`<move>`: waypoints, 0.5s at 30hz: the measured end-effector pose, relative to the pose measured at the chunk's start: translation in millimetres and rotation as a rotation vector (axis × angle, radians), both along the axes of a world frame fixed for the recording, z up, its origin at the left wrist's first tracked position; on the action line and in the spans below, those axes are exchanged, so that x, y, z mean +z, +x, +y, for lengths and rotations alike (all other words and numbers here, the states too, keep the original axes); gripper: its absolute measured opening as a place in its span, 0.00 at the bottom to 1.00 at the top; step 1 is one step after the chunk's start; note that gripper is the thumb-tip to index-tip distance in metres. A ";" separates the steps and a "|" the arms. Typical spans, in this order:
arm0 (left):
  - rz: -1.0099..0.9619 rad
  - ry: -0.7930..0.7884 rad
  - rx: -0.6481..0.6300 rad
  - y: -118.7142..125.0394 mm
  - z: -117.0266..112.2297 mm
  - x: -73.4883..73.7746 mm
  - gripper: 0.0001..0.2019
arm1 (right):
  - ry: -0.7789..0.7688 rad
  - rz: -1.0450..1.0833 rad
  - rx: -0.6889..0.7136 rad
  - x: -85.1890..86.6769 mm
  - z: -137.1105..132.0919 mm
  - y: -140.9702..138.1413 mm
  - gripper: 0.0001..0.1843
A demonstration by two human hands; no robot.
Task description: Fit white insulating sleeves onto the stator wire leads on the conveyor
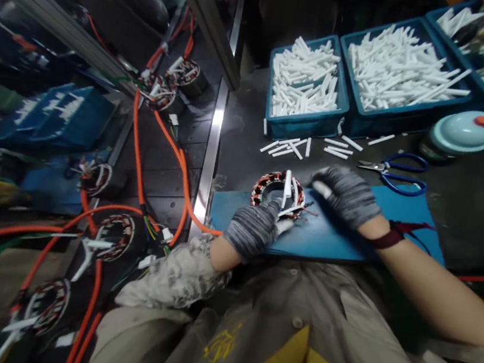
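Note:
A motor stator (270,187) with copper windings and white sleeves lies on a blue mat (328,236). My left hand (256,228), in a grey knit glove, grips its near edge with fingers curled round it. My right hand (346,195), also gloved, hovers just right of the stator and pinches a short white sleeve (322,189) by its end. Thin wires stick out of the stator toward the right hand.
Blue bins of white sleeves (307,85) (402,69) stand behind, with loose sleeves (292,147) in front. Blue-handled scissors (399,172) and a pale blue lidded container (462,133) lie right. A conveyor at left carries several stators (115,234) with orange cables (138,149).

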State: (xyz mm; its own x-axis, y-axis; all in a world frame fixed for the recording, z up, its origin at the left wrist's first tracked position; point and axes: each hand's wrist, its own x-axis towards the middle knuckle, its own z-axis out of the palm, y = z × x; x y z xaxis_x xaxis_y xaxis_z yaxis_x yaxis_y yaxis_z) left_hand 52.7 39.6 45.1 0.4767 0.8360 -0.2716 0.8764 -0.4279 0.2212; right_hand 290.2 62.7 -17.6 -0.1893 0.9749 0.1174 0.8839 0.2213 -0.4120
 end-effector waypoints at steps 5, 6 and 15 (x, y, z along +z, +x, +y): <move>-0.403 -0.052 0.069 -16.2 0.5 17.5 0.29 | 0.006 -0.144 -0.205 -6.2 61.9 33.1 0.20; -0.492 -0.032 0.060 -26.3 0.4 18.6 0.28 | -0.006 -0.155 -0.222 -10.4 69.1 37.9 0.19; -0.422 0.519 -0.282 -49.9 -7.6 3.5 0.15 | 0.011 -0.046 -0.279 -23.1 80.7 45.7 0.15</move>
